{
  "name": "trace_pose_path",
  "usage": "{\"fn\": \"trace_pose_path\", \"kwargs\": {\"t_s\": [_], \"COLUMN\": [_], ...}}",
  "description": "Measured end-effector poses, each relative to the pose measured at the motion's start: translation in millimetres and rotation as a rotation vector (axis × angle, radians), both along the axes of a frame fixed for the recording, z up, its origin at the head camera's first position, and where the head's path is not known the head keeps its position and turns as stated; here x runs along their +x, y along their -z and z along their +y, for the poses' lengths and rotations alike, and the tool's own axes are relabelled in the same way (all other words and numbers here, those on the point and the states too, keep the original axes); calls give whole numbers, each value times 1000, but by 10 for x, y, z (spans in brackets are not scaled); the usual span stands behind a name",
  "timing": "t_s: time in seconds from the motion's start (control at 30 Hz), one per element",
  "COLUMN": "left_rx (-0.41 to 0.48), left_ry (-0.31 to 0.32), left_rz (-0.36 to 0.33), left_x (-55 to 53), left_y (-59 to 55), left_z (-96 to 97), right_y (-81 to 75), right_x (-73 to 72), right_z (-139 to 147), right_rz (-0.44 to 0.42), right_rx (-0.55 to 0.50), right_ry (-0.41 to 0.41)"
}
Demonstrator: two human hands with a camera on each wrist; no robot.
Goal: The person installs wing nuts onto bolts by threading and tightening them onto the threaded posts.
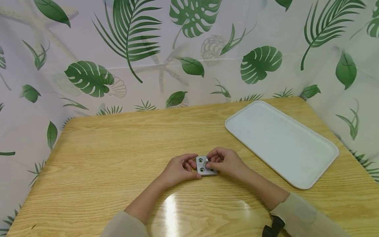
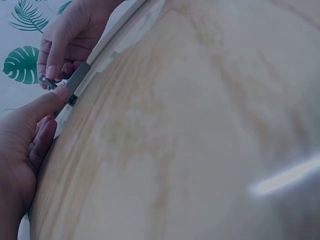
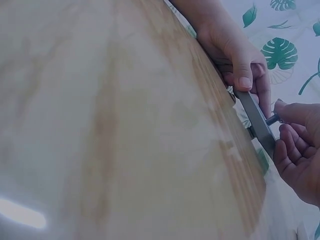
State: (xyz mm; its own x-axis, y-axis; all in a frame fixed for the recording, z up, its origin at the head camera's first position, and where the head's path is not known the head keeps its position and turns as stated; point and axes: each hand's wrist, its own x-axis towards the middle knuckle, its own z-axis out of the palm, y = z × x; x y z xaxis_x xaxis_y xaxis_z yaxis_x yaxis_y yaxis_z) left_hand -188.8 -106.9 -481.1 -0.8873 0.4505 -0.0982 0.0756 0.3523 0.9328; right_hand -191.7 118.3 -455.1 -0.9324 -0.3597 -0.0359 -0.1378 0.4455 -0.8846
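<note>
A small square grey metal plate (image 1: 206, 172) with round holes lies in front of me on the wooden table. My left hand (image 1: 177, 169) grips its left side, thumb at the near edge and fingers at the far corner. My right hand (image 1: 229, 162) is over the plate's right part and pinches a small silver screw (image 1: 207, 161) between thumb and forefinger. In the right wrist view the screw (image 3: 272, 119) stands against the plate's (image 3: 256, 121) upper face, its threaded shank showing. From the left wrist side, the plate (image 2: 78, 80) appears edge-on, with a dark bit beneath it.
A white rectangular tray (image 1: 281, 141) lies slanted at the right of the wooden table (image 1: 118, 144). Behind the table hangs a leaf-patterned cloth (image 1: 165, 42). A black strap piece (image 1: 273, 227) is at the right sleeve's cuff.
</note>
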Motion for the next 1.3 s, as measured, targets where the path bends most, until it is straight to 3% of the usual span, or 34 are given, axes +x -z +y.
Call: {"fn": "trace_pose_path", "kwargs": {"t_s": [0.37,0.9,1.3], "left_rx": [-2,21,16], "left_ry": [-9,-13,-19], "left_rz": [1,-15,-21], "left_x": [2,5,2], "left_y": [-16,-64,-60], "left_z": [15,22,21], "right_y": [-5,-9,0], "right_x": [20,64,62], "right_z": [46,82,59], "right_rz": [46,-16,-1], "right_rx": [12,-56,-12], "right_ry": [-19,-30,-9]}}
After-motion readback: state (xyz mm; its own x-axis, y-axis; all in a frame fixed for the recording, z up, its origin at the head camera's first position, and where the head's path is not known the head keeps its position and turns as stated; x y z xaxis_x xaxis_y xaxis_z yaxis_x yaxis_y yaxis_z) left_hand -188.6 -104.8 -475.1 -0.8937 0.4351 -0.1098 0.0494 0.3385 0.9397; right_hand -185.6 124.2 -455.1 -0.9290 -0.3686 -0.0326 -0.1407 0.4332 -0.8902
